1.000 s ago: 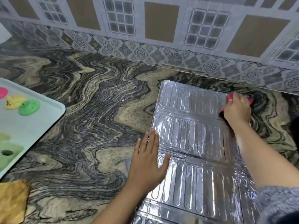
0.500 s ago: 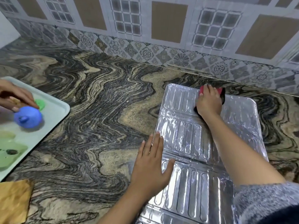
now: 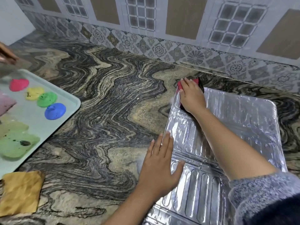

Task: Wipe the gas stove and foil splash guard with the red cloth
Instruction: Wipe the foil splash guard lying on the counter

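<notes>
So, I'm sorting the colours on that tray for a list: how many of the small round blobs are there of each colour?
On the tray, the small round blobs by colour:
pink blob: 1
yellow blob: 1
green blob: 1
blue blob: 1
Total: 4
The larger flat pale and green pieces nearer the camera are not counted.

Domestic kitchen: a marbled stone tabletop (image 3: 100,111) meets a wall of patterned ceramic tiles (image 3: 162,46); a ribbed foil splash guard (image 3: 235,127) lies flat beside a pale tray (image 3: 71,101) holding coloured dough.
</notes>
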`<action>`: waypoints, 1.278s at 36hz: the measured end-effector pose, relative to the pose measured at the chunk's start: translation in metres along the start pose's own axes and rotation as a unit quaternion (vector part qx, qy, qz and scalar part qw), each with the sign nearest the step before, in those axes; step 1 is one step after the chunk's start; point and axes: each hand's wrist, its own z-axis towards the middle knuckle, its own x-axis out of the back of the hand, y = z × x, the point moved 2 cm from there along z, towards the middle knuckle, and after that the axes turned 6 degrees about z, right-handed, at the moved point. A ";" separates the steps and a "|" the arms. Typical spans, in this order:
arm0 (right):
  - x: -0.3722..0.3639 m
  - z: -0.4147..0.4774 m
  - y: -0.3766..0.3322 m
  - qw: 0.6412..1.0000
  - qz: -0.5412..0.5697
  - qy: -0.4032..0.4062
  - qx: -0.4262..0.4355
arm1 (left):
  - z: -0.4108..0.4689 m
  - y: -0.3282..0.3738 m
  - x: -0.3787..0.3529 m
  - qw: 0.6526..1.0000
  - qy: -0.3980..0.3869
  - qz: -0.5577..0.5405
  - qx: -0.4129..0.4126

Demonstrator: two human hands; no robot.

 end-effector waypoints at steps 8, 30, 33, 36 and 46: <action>0.000 -0.018 -0.012 0.990 0.022 -0.056 0.131 | 0.000 0.000 -0.002 1.000 0.004 0.010 0.006; 0.039 -0.111 -0.003 0.961 0.157 -0.181 0.139 | -0.001 0.000 0.001 0.999 0.019 -0.034 -0.011; 0.053 -0.107 -0.007 0.974 0.129 -0.157 0.101 | -0.001 -0.001 0.001 0.999 0.014 -0.033 -0.009; 0.057 -0.103 -0.017 0.976 0.073 -0.184 0.089 | 0.000 -0.001 0.002 0.999 0.005 -0.044 -0.011; 0.044 -0.100 -0.042 0.973 -0.022 -0.192 0.126 | -0.001 -0.001 0.003 0.998 0.006 -0.070 0.000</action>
